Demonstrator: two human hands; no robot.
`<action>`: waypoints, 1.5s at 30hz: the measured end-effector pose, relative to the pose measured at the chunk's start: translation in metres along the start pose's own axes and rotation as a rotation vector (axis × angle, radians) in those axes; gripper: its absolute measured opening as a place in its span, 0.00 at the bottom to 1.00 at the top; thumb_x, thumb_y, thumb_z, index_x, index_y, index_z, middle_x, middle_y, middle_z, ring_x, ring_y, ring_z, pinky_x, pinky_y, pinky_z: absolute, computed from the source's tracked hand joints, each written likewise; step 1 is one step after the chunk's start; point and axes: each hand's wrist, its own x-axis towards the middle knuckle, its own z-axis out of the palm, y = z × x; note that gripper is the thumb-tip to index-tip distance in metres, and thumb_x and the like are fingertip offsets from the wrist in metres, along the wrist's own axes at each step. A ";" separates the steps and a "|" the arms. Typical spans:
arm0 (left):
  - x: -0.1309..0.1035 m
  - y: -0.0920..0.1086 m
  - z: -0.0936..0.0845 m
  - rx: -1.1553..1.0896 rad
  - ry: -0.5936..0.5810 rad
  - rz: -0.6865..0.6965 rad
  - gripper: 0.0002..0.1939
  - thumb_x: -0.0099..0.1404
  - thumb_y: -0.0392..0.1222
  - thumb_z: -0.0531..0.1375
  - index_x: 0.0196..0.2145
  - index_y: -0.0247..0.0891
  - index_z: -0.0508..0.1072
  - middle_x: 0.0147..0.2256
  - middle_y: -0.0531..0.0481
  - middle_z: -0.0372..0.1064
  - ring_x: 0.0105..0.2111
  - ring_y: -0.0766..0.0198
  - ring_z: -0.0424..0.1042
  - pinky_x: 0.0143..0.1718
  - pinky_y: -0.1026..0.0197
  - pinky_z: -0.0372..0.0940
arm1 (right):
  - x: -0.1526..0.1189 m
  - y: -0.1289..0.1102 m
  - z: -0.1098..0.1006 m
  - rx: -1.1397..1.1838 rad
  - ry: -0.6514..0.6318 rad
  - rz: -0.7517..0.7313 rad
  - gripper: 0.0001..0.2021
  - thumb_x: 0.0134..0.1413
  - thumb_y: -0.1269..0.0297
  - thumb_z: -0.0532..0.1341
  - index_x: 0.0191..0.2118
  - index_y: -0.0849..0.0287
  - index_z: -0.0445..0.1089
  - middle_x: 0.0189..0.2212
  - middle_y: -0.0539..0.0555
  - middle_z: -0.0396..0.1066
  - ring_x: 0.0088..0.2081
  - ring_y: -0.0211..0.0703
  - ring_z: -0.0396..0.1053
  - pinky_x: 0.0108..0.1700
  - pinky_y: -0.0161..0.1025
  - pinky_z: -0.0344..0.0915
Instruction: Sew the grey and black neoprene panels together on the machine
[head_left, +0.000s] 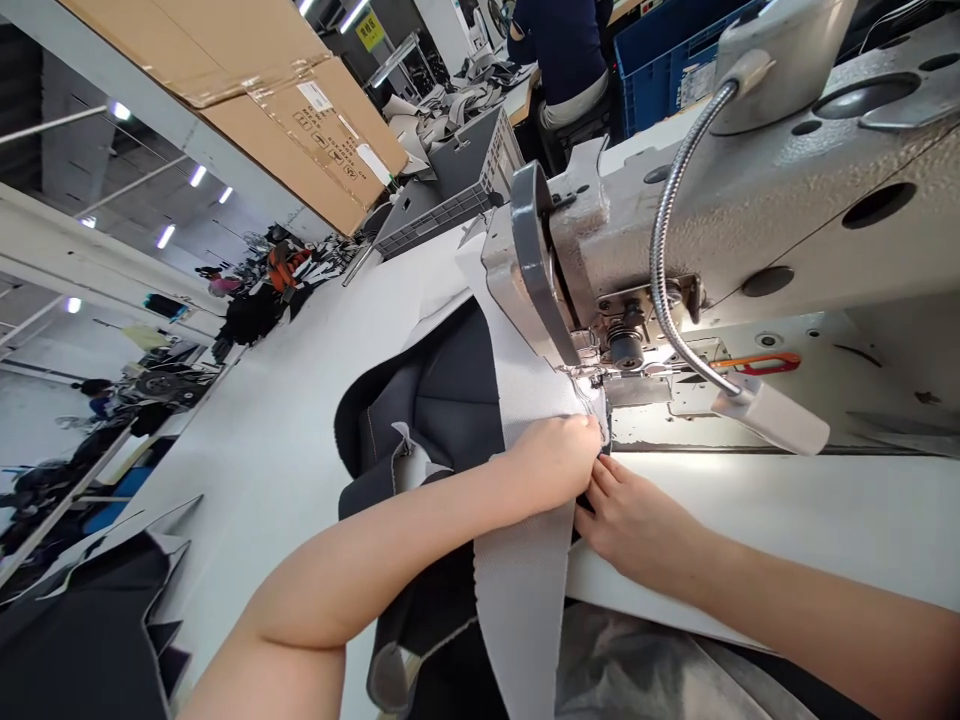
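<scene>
Just in front of the sewing machine's needle area (592, 383), your left hand (559, 460) is curled over the edge of the light grey fabric strip (525, 590), its fingertips hidden, so I cannot tell whether it pinches the cloth or only presses it. Your right hand (637, 520) meets it from the other side, fingers together at the strip's edge beside the left knuckles; I cannot tell whether these 2 hands grip between them. The strip runs under your left hand and wrist, one end up beside the machine head, the other hanging down toward you. The dark fabric piece (457, 410) lies folded mostly to the left of both hands, partly beneath the strip and crossed by your left forearm. Beyond your right hand, the lamp head (772, 415) hangs on a bent metal neck (660, 230) from the sewing machine (750, 200), and an orange-handled tool (765, 362) lies under its arm. Farther out, another dark piece (82, 620) rests on the white table (277, 430), with a grey crate (480, 170) past its far side.
</scene>
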 end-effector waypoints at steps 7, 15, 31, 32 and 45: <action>0.001 0.010 -0.003 -0.031 -0.038 -0.036 0.17 0.63 0.27 0.53 0.50 0.29 0.67 0.42 0.41 0.70 0.40 0.56 0.73 0.34 0.61 0.67 | 0.003 -0.001 0.000 0.021 -0.037 -0.034 0.07 0.47 0.70 0.62 0.33 0.64 0.76 0.33 0.67 0.76 0.40 0.60 0.72 0.46 0.56 0.65; 0.018 0.002 0.007 0.012 0.110 -0.085 0.16 0.66 0.28 0.52 0.51 0.31 0.67 0.44 0.41 0.69 0.43 0.55 0.71 0.37 0.62 0.66 | 0.004 0.001 0.010 0.071 -0.020 0.073 0.12 0.48 0.66 0.62 0.38 0.65 0.77 0.40 0.70 0.74 0.48 0.66 0.68 0.51 0.61 0.61; 0.034 -0.050 0.002 -0.684 0.381 -0.121 0.14 0.65 0.34 0.52 0.23 0.34 0.70 0.29 0.50 0.71 0.35 0.61 0.70 0.41 0.63 0.64 | -0.002 0.015 -0.001 -0.053 0.038 -0.053 0.15 0.51 0.69 0.59 0.41 0.75 0.75 0.39 0.78 0.73 0.40 0.64 0.75 0.42 0.55 0.69; 0.034 -0.049 0.003 -0.699 0.387 -0.093 0.14 0.65 0.33 0.52 0.23 0.34 0.71 0.30 0.49 0.72 0.37 0.61 0.70 0.43 0.63 0.63 | -0.004 0.017 -0.002 -0.056 0.045 -0.059 0.15 0.51 0.69 0.59 0.41 0.75 0.75 0.39 0.77 0.73 0.40 0.63 0.75 0.42 0.55 0.69; 0.029 -0.041 0.015 -0.612 0.578 -0.108 0.15 0.63 0.34 0.53 0.19 0.36 0.63 0.22 0.54 0.60 0.28 0.66 0.62 0.34 0.65 0.59 | -0.008 0.012 0.003 -0.046 0.082 -0.030 0.15 0.52 0.69 0.60 0.42 0.76 0.74 0.40 0.79 0.73 0.41 0.63 0.74 0.43 0.57 0.69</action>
